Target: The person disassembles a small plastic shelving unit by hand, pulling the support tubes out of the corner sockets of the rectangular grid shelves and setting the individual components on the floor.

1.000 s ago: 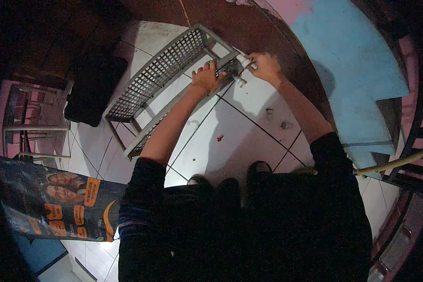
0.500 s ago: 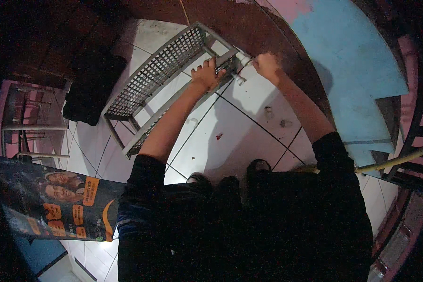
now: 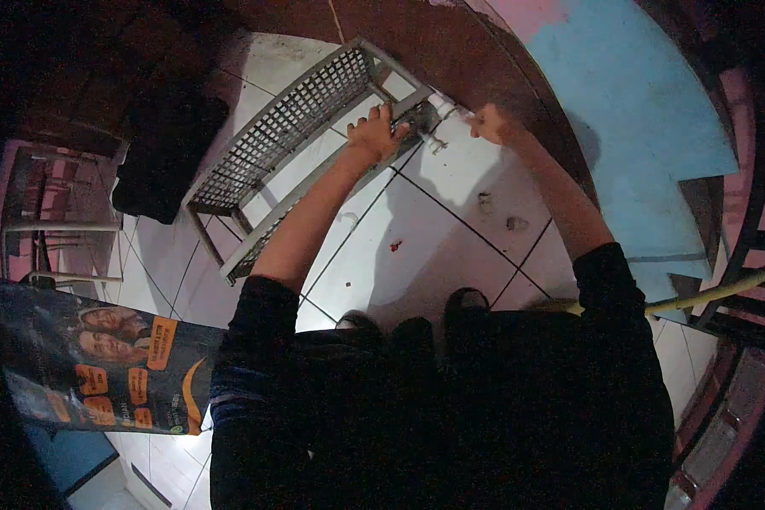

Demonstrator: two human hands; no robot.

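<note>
A grey plastic rack (image 3: 272,127) with perforated panels stands aslant on the tiled floor ahead of me. My left hand (image 3: 372,136) grips its near rail close to the right end, fingers spread over one side and thumb on the other. Just beyond that end, my right hand (image 3: 495,126) is closed, with fingers curled towards the rack. A pale, motion-smeared shape lies between it and the rack; I cannot make out what it is. Below the rack's end, a small whitish piece (image 3: 438,146) shows beside a leg.
A dark printed banner (image 3: 102,365) is at the lower left, near a dark bundle (image 3: 170,161). To the right stands a pale blue panel (image 3: 637,127), with a yellow hose (image 3: 705,293) below it. Small scraps (image 3: 396,246) and wet spots dot the tiles before my feet.
My right hand has drawn back a little to the right, away from the rack's end. My left hand and the rack have stayed in place.
</note>
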